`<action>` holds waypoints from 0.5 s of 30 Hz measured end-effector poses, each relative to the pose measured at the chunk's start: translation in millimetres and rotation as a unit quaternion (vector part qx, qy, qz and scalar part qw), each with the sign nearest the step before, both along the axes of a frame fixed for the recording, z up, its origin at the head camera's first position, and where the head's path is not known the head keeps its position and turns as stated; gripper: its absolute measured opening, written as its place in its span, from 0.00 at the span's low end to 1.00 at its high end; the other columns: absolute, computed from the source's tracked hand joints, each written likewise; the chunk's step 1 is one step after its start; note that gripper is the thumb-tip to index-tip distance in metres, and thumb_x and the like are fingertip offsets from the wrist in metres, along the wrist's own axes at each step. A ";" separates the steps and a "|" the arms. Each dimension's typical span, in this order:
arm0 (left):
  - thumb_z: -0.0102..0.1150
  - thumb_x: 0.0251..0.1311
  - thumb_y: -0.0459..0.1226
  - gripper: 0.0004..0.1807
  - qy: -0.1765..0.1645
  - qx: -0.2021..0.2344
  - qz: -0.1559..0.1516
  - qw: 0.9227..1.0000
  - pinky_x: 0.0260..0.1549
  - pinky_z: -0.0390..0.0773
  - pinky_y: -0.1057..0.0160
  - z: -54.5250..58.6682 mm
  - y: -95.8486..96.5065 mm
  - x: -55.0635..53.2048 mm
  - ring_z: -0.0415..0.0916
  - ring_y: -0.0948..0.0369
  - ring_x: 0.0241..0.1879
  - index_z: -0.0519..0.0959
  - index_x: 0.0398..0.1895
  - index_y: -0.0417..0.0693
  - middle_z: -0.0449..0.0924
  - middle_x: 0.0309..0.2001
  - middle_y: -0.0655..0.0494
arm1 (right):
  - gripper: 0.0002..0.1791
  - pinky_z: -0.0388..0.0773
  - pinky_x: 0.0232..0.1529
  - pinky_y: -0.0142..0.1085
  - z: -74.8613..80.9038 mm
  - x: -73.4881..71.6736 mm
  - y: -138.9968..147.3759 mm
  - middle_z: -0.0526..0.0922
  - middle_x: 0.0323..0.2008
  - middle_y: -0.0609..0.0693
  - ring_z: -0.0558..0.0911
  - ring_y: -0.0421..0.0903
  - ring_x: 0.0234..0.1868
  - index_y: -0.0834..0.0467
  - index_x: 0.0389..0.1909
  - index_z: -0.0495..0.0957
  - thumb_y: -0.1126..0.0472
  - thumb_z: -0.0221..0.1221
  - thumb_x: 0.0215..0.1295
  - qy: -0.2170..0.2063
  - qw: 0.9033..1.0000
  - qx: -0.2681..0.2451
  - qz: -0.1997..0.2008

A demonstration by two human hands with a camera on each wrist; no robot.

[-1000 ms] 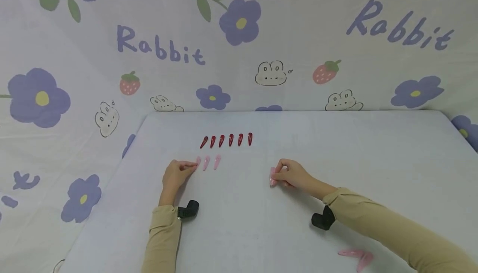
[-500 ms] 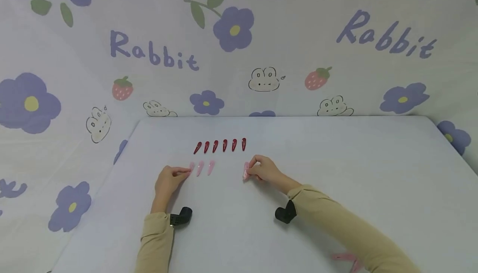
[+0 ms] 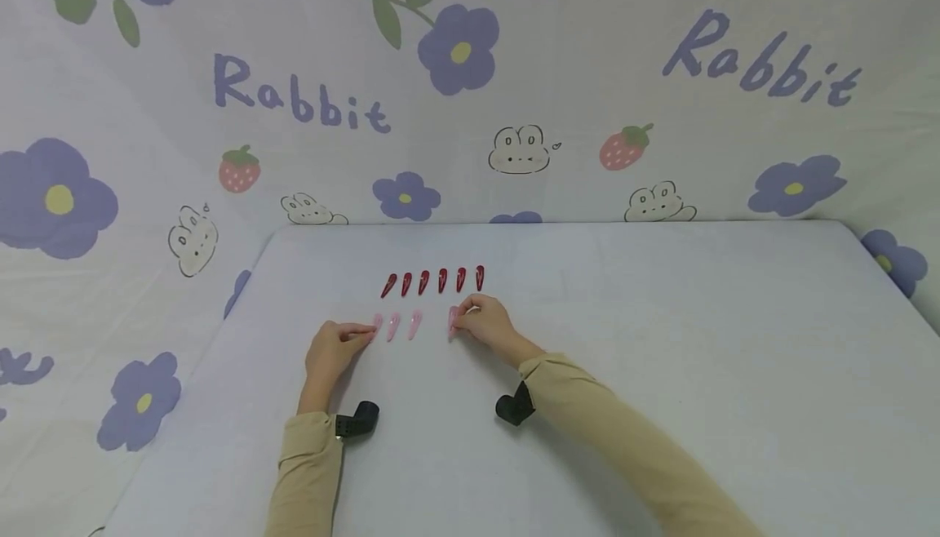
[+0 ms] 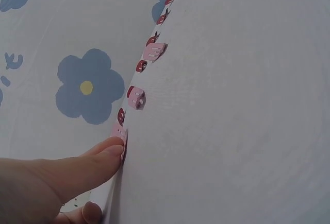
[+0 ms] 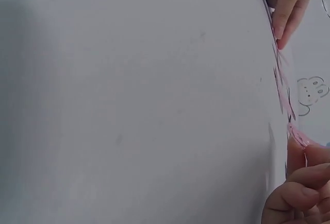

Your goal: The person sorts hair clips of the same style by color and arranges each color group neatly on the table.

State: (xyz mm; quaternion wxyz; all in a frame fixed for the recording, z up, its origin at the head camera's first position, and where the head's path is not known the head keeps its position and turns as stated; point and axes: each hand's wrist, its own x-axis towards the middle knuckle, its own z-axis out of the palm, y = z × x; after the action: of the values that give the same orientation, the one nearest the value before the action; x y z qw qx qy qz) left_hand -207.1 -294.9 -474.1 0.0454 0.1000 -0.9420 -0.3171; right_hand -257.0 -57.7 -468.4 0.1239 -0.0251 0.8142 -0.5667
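My left hand (image 3: 330, 351) pinches the leftmost pink hair clip (image 3: 378, 325) between thumb and forefinger; in the left wrist view that clip (image 4: 119, 131) pokes out past the fingertips. Two more pink snap clips, the second (image 3: 394, 326) and the third (image 3: 414, 325), lie just right of it, slightly slanted. Farther right, my right hand (image 3: 490, 326) holds another pink clip (image 3: 452, 321) by its side, roughly upright in line with the row. In the right wrist view this clip (image 5: 300, 133) sticks out from the fingertips, the other fingers curled below.
Behind the pink row lies a row of several dark red hair clips (image 3: 423, 281). The white tabletop (image 3: 661, 341) meets a cloth backdrop (image 3: 573, 47) printed with flowers and rabbits. Black wrist cameras (image 3: 357, 419) sit at both sleeves.
My right hand has carried its pink clip leftward and slightly away, close to the pink row. The left hand stays at the leftmost clip. Loose pink clips at lower right are out of sight.
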 end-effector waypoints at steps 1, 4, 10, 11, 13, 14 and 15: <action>0.62 0.52 0.40 0.11 0.001 0.000 0.000 1.000 0.23 0.58 0.62 -0.3 -0.4 0.0 0.58 0.58 0.25 0.83 0.37 0.44 0.65 0.26 0.51 | 0.04 0.62 0.19 0.29 0.2 0.0 -2.8 0.68 0.16 0.46 0.65 0.39 0.16 0.63 0.25 0.74 0.68 0.60 0.52 0.000 1.000 -0.004 -0.002; 0.62 0.52 0.40 0.11 0.003 0.003 -0.001 1.000 0.22 0.57 0.62 -1.5 -0.5 -1.0 0.58 0.58 0.25 0.83 0.37 0.45 0.64 0.26 0.52 | 0.04 0.63 0.19 0.29 2.2 1.6 -8.6 0.70 0.19 0.48 0.66 0.39 0.18 0.63 0.27 0.74 0.67 0.59 0.54 -0.015 0.999 -0.031 -0.006; 0.63 0.52 0.39 0.11 0.009 0.009 -0.003 1.000 0.21 0.58 0.62 1.3 2.0 -2.2 0.59 0.58 0.24 0.83 0.37 0.44 0.64 0.25 0.52 | 0.04 0.61 0.16 0.29 4.9 2.2 -13.5 0.68 0.16 0.48 0.64 0.38 0.13 0.64 0.30 0.73 0.68 0.58 0.56 -0.058 0.994 -0.092 -0.023; 0.62 0.52 0.39 0.11 0.007 0.007 -0.001 1.000 0.21 0.59 0.62 1.4 1.9 -2.1 0.59 0.58 0.24 0.83 0.37 0.44 0.65 0.25 0.52 | 0.04 0.61 0.15 0.28 3.6 1.5 -14.8 0.68 0.16 0.48 0.64 0.37 0.13 0.64 0.30 0.73 0.68 0.58 0.55 -0.060 0.993 -0.095 -0.024; 0.63 0.52 0.40 0.11 0.003 0.005 0.006 1.000 0.21 0.59 0.62 0.9 1.2 -2.0 0.59 0.58 0.24 0.84 0.37 0.45 0.65 0.25 0.52 | 0.04 0.61 0.14 0.28 -0.6 -0.5 -17.8 0.67 0.15 0.47 0.63 0.37 0.12 0.63 0.29 0.72 0.68 0.58 0.55 -0.057 0.994 -0.092 -0.025; 0.63 0.52 0.40 0.11 0.002 0.004 0.007 1.000 0.21 0.59 0.62 1.1 0.8 -1.5 0.59 0.58 0.24 0.84 0.37 0.45 0.65 0.25 0.52 | 0.04 0.60 0.13 0.28 -2.1 -1.0 -19.5 0.67 0.14 0.47 0.63 0.37 0.11 0.63 0.29 0.72 0.68 0.58 0.55 -0.056 0.994 -0.091 -0.026; 0.63 0.52 0.40 0.11 0.000 0.002 0.009 1.000 0.21 0.59 0.62 1.2 0.3 -1.2 0.59 0.58 0.25 0.84 0.37 0.46 0.65 0.25 0.52 | 0.05 0.60 0.12 0.28 -3.4 -1.5 -21.2 0.67 0.14 0.47 0.63 0.37 0.10 0.62 0.29 0.72 0.68 0.59 0.54 -0.054 0.994 -0.088 -0.028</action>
State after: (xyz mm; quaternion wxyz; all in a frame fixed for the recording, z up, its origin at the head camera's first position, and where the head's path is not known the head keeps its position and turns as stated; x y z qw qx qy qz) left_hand -208.2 -294.6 -472.9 0.0477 0.1082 -0.9404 -0.3189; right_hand -258.5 -78.9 -471.7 0.1488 0.0178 0.7540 -0.6395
